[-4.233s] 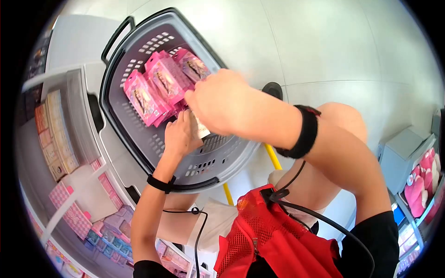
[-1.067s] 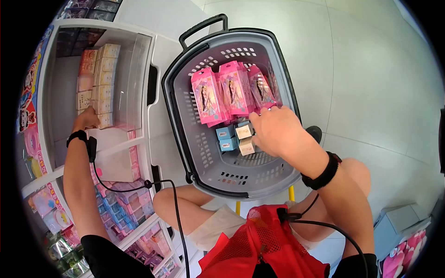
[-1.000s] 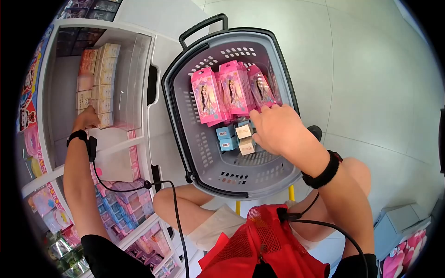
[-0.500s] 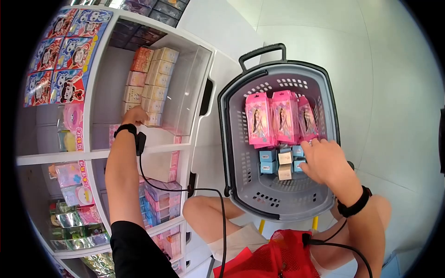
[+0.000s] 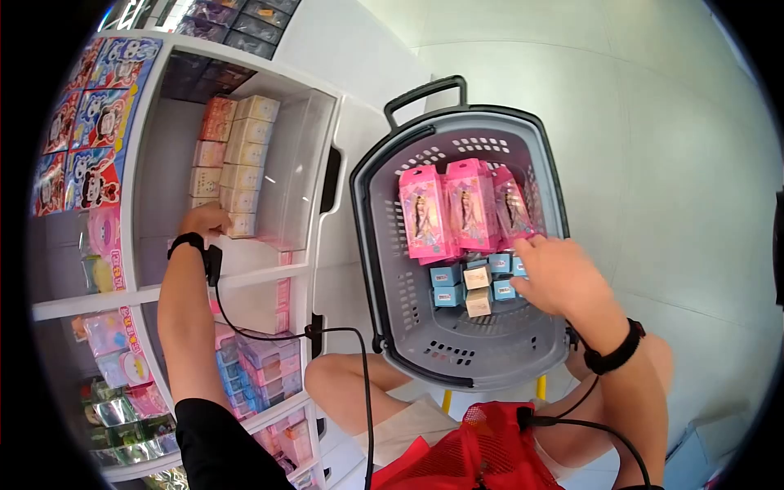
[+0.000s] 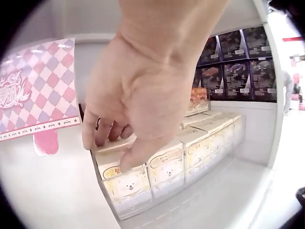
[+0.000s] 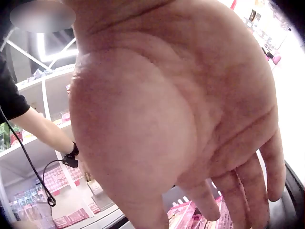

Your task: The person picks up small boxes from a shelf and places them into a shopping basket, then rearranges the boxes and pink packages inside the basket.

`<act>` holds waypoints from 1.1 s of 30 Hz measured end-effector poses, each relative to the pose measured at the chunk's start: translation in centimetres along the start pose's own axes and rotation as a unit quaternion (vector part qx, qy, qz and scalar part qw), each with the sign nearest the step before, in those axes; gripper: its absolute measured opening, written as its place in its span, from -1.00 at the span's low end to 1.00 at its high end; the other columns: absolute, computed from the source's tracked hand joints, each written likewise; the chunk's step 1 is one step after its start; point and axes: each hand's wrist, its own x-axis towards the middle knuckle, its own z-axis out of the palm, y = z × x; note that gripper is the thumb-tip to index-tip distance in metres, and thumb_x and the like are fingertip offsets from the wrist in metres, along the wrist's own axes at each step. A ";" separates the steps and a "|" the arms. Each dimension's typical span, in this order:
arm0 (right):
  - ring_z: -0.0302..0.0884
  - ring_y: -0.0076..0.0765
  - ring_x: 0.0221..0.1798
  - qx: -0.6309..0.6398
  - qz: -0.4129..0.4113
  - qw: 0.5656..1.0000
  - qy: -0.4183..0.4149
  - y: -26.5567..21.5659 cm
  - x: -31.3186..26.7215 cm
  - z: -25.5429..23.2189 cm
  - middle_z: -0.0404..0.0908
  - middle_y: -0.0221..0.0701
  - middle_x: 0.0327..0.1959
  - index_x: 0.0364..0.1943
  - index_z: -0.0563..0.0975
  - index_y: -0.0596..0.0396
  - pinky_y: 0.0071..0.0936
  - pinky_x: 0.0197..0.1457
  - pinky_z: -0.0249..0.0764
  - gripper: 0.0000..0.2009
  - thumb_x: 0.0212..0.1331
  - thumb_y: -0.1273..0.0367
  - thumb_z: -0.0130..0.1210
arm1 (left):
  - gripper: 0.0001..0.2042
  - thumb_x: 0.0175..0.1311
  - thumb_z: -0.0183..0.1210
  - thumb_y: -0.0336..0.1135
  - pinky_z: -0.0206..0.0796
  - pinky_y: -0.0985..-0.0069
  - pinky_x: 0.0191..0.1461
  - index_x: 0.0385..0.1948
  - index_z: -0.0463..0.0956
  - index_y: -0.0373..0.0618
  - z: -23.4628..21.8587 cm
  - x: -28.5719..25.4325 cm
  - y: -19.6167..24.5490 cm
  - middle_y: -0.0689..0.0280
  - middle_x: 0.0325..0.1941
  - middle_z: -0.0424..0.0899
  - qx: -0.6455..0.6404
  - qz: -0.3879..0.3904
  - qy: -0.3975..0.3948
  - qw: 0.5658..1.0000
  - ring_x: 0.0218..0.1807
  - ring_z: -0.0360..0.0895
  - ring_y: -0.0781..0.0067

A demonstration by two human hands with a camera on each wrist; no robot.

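In the head view my left hand (image 5: 206, 219) reaches into a clear-fronted shelf bin, at the near end of a double row of small cartons. The left wrist view shows its thumb on the front of the end cream carton (image 6: 126, 187), printed with a white dog, and its fingers curled over the top behind. My right hand (image 5: 563, 276) is over the right side of a grey shopping basket (image 5: 425, 327), its fingers extended and holding nothing visible. Beside it in the basket are pink hang-tab boxes (image 5: 469, 204), small blue cartons (image 5: 447, 296) and two cream cartons (image 5: 478, 302).
The bin's transparent front panel (image 5: 286, 175) stands between the cartons and the basket. Lower compartments hold purple and blue packs (image 5: 269, 367). A black cable (image 5: 359, 367) runs from the left wrist across the lap. Pale floor (image 5: 637, 139) lies beyond the basket.
Both hands were in the basket earlier; the left then moved to the carton row and has stayed there. The right rests over the basket's right side. The view has shifted toward the shelf.
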 end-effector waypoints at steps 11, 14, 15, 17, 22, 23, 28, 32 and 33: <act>0.67 -0.05 0.06 -0.015 -0.010 1.000 -0.001 -0.3 -0.2 -0.3 0.69 -0.19 -0.04 0.04 0.52 0.12 -0.11 0.13 0.53 -0.59 0.28 0.11 0.19 | -0.56 0.20 0.34 -0.27 0.62 0.26 -0.22 0.05 0.55 -0.38 -0.3 -1.7 2.6 0.04 -0.09 0.71 0.214 0.030 0.028 0.976 -0.23 0.74 0.16; 0.67 -0.06 0.06 -0.010 -0.002 1.000 0.007 -0.3 -0.6 -0.3 0.69 -0.18 -0.05 0.04 0.52 0.11 -0.11 0.12 0.53 -0.59 0.29 0.11 0.19 | -0.57 0.20 0.32 -0.28 0.63 0.26 -0.21 0.02 0.55 -0.41 -0.3 -3.1 3.2 0.00 -0.05 0.69 0.182 0.039 0.030 0.982 -0.24 0.73 0.15; 0.67 -0.06 0.06 -0.009 -0.003 1.000 0.008 -0.3 -0.6 -0.2 0.69 -0.18 -0.05 0.04 0.52 0.11 -0.11 0.12 0.53 -0.59 0.29 0.11 0.19 | -0.57 0.20 0.32 -0.28 0.63 0.26 -0.21 0.02 0.55 -0.41 -0.2 -3.6 3.0 0.00 -0.05 0.69 0.182 0.039 0.032 0.982 -0.24 0.73 0.15; 0.67 -0.06 0.04 -0.015 -0.004 1.000 0.008 -0.1 -0.7 -0.1 0.69 -0.18 -0.06 0.03 0.52 0.10 -0.11 0.11 0.54 -0.60 0.29 0.11 0.19 | -0.59 0.18 0.33 -0.30 0.64 0.24 -0.20 -0.03 0.55 -0.42 0.0 -4.4 2.5 0.00 -0.02 0.68 0.124 0.071 0.073 0.987 -0.21 0.73 0.15; 0.68 -0.06 0.02 -0.016 -0.007 1.000 0.013 -0.1 -0.7 -0.2 0.70 -0.20 -0.09 0.01 0.52 0.10 -0.12 0.08 0.55 -0.60 0.28 0.11 0.21 | -0.58 0.18 0.30 -0.31 0.63 0.23 -0.06 0.05 0.51 -0.34 -0.8 -1.2 1.1 0.05 -0.01 0.67 0.126 0.045 0.003 0.991 -0.11 0.72 0.17; 0.69 -0.06 0.01 -0.013 -0.013 1.000 0.020 0.0 -0.7 0.0 0.70 -0.20 -0.10 0.00 0.52 0.10 -0.12 0.07 0.55 -0.60 0.27 0.10 0.21 | -0.57 0.21 0.28 -0.30 0.61 0.23 0.00 0.08 0.49 -0.30 -0.6 -1.4 1.2 0.06 0.00 0.66 0.123 0.037 0.006 0.992 -0.06 0.71 0.18; 0.68 -0.06 0.01 -0.017 -0.014 1.000 0.022 0.0 -0.5 0.1 0.69 -0.20 -0.12 -0.01 0.52 0.10 -0.11 0.06 0.55 -0.60 0.27 0.10 0.22 | -0.57 0.30 0.22 -0.25 0.55 0.32 0.03 0.17 0.43 -0.16 -0.2 -1.1 0.4 0.22 -0.13 0.58 -0.028 0.026 0.004 0.999 -0.12 0.60 0.35; 0.68 -0.05 0.02 -0.017 -0.018 0.999 0.024 0.1 -0.3 0.3 0.69 -0.20 -0.10 0.01 0.53 0.11 -0.10 0.08 0.54 -0.60 0.28 0.10 0.20 | -0.58 0.35 0.21 -0.18 0.54 0.38 -0.10 0.17 0.43 -0.15 -0.1 1.9 -1.6 0.25 -0.13 0.55 -0.074 0.034 -0.005 0.997 -0.14 0.62 0.34; 0.68 -0.05 0.02 -0.017 -0.018 0.999 0.023 0.0 -0.3 0.3 0.69 -0.20 -0.10 0.01 0.53 0.11 -0.10 0.08 0.54 -0.60 0.28 0.10 0.20 | -0.58 0.35 0.21 -0.18 0.54 0.38 -0.10 0.17 0.43 -0.15 0.0 1.2 -1.2 0.25 -0.13 0.55 -0.074 0.033 -0.006 0.997 -0.14 0.62 0.34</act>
